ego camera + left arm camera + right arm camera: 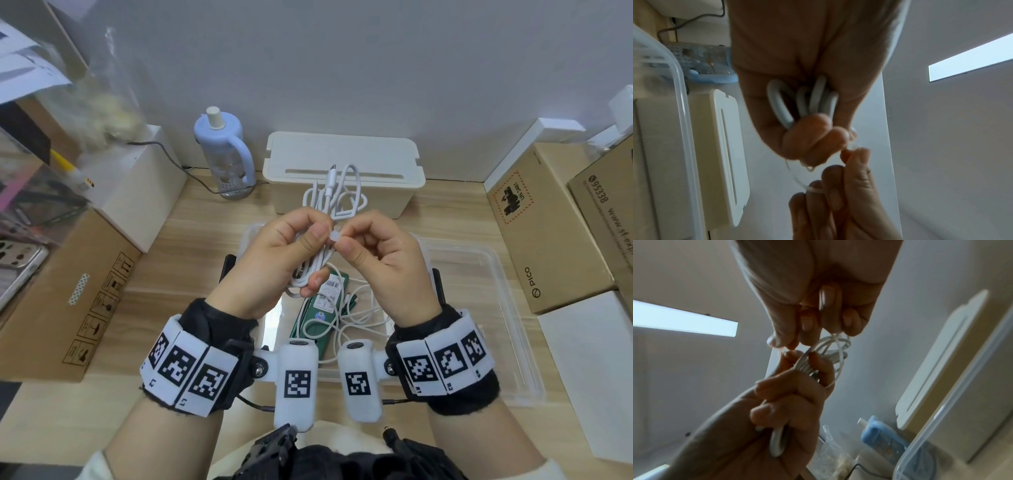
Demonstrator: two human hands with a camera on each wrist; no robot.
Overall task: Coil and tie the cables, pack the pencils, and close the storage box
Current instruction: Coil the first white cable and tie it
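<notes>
Both hands are raised above a clear storage box [512, 320]. My left hand [308, 236] grips a coiled white cable [343, 195] around its middle, and the loops stick out above and below the fist [813, 100]. My right hand [349, 240] pinches a small white tie [335, 237] against the bundle, right beside the left thumb. A thin strand of the tie [797, 178] runs to the right hand's fingers [835, 186]. A green pencil pack [313, 317] and a second, loose white cable [363, 318] lie in the box below.
A cream cable box with a slotted lid [342, 161] stands behind the hands against the wall. A pale blue bottle [222, 150] is to its left. Cardboard boxes [68, 291] [548, 222] flank the wooden desk on both sides.
</notes>
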